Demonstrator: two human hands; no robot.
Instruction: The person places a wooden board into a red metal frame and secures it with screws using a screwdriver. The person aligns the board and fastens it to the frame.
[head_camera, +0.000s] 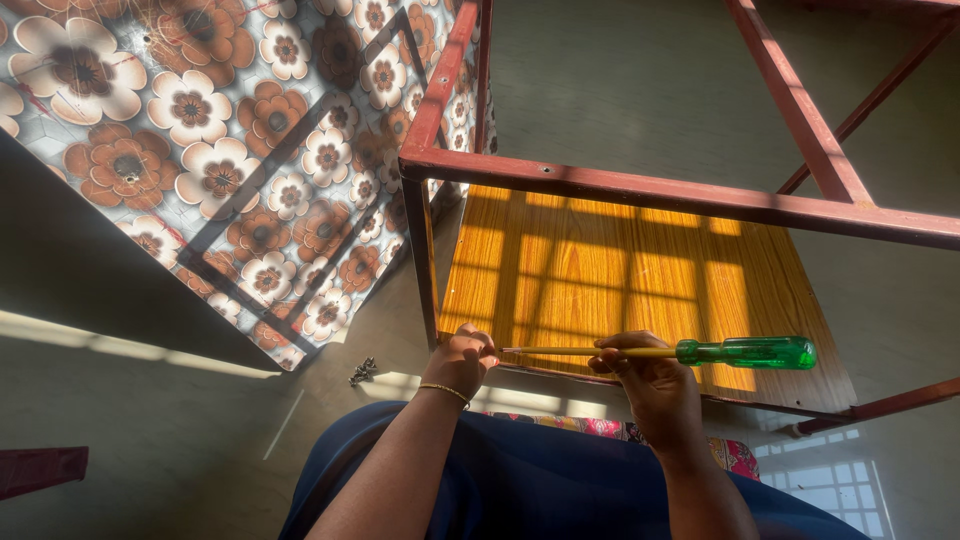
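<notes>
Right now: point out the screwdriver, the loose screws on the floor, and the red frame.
Screwdriver (745, 352), head view: on its green translucent handle.
Loose screws (361, 372), head view: middle of the small pile on the floor.
Red frame (640, 188), head view: on the near horizontal bar.

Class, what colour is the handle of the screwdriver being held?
Translucent green; the screwdriver handle shows best in the head view.

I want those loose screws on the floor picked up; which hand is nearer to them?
Left. The left hand is just right of the screws; the right hand, holding the screwdriver, is farther right.
</notes>
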